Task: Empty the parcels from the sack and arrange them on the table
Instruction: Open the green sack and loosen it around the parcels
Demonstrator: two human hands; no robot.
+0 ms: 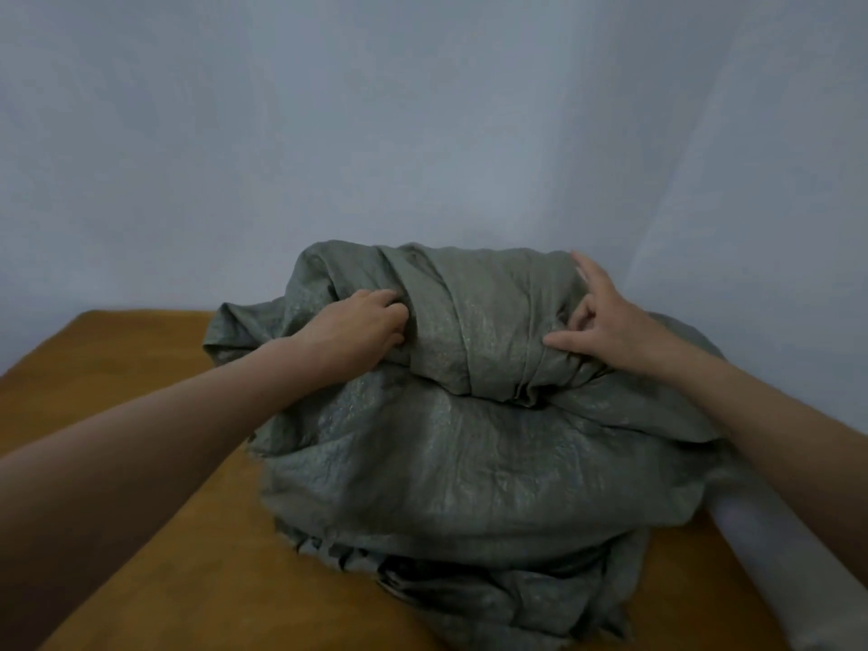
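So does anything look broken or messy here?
A little: the grey-green sack has a frayed, ragged edge near its bottom left, on the table. Nothing has spilled; no parcels show.

A pale blue-grey backdrop cloth (422, 110) hangs behind, softly creased; at the right a fold of pale fabric (761, 533) slopes down toward the near corner.
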